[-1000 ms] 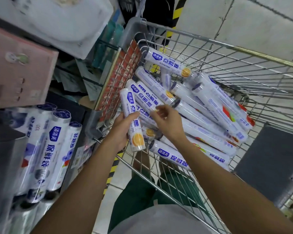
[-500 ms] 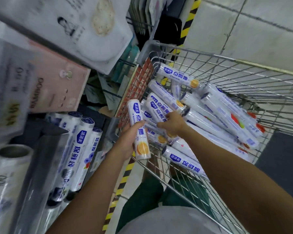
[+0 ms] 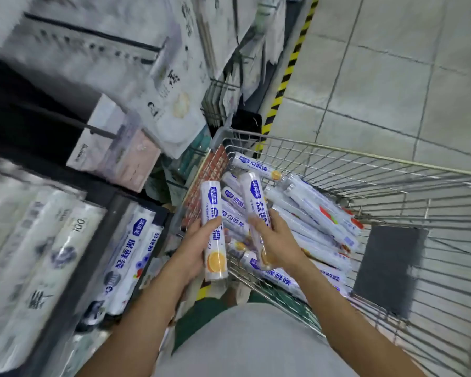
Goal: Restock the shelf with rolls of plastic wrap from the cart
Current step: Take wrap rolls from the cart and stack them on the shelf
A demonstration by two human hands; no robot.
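Closest in you've got the person's grey shirt (image 3: 256, 344) and a bit of green trousers (image 3: 196, 314), both bare forearms reaching forward. The left hand (image 3: 193, 248) is wrapped around a roll of plastic wrap (image 3: 212, 205), held about upright right at the cart's near-left corner, orange-slice end down. The right hand (image 3: 275, 240) is gripping a second roll (image 3: 256, 197) just beside it, tilted a little, lifted over the pile of rolls (image 3: 310, 213) lying every which way in the wire cart (image 3: 365, 155). A dark grey panel (image 3: 389, 268) leans on the cart's right side. Off to the left, the shelf (image 3: 98, 190) already has a few shelved rolls (image 3: 131, 246) standing in it, pretty blurry. Above that sits a pinkish box (image 3: 114, 156), then hanging white packs (image 3: 174, 110). Farthest out, tiled floor (image 3: 392, 77) with a yellow-black hazard stripe (image 3: 291, 63).
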